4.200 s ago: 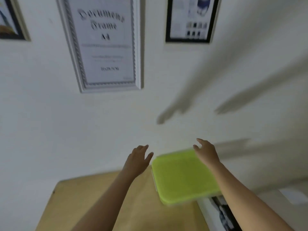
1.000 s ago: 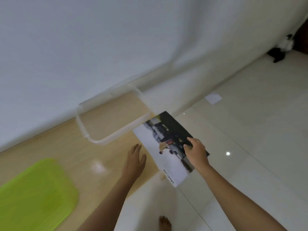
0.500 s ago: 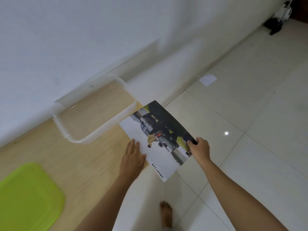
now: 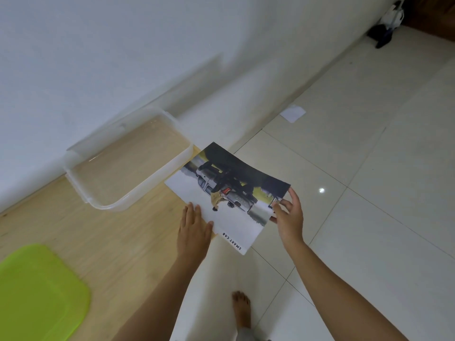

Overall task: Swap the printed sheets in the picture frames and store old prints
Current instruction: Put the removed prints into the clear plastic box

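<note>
A printed sheet point(image 4: 229, 195) showing a vehicle and the words "SMART CAB" hangs over the right edge of a wooden table point(image 4: 110, 242). My right hand point(image 4: 288, 215) pinches its right edge between thumb and fingers. My left hand point(image 4: 194, 230) lies with straight fingers at the sheet's left edge, just touching it. A clear plastic storage box point(image 4: 81, 185), without lid and with nothing in it, sits on the table against the wall, just left of the sheet. Its lime green lid point(image 4: 37, 291) lies at the table's near left.
The white wall point(image 4: 123, 57) runs behind the table. White tiled floor point(image 4: 369, 217) fills the right side, with a small white paper scrap point(image 4: 292, 113) by the skirting and a dark object point(image 4: 384, 30) in the far corner. A bare foot point(image 4: 242, 311) stands below.
The view swung from the framed prints on the wall down to the table. The lid came off the box and lies at the left. The sheet, held in my right hand, rose nearer the box.
</note>
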A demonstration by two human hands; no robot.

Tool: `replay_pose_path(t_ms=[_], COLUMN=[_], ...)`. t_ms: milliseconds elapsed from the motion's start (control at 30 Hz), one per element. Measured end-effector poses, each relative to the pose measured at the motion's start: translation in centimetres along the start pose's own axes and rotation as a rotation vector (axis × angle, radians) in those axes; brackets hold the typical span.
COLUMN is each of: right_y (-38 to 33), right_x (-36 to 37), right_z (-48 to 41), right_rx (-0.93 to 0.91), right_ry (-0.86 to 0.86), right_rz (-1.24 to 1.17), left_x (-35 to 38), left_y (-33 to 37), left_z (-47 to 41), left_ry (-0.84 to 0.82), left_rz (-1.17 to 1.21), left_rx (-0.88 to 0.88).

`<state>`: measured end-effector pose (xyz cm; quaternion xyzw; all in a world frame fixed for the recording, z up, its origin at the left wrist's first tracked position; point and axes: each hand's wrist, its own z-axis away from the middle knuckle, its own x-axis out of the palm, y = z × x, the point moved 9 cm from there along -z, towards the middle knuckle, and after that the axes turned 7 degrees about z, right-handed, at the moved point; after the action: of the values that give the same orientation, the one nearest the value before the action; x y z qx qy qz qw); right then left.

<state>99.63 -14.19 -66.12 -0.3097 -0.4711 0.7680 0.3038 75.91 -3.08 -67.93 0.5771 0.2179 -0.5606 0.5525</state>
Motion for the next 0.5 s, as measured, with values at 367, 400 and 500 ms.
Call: replay_pose_path(t_ms=[367, 400, 500], right_y=[-2.4, -2.6, -2.6], right_x=[-1.3, -1.8, -3.1], right_z=[0.1, 0.0, -0.3], right_rx=[-0.13, -0.135, -0.143], right_ry=[0.055, 0.054, 0.044], right_rz=[-0.001, -0.004, -0.027], left_x=[-1.5, -1.9, -3.9], left_y=[1.1, 1.3, 1.6], left_z=[-1.6, -2.2, -4.0], left_ry=[0.05, 0.064, 0.137], left_rz=[0.175, 0.206, 0.309], left_rx=[-0.064, -0.06, -0.048])
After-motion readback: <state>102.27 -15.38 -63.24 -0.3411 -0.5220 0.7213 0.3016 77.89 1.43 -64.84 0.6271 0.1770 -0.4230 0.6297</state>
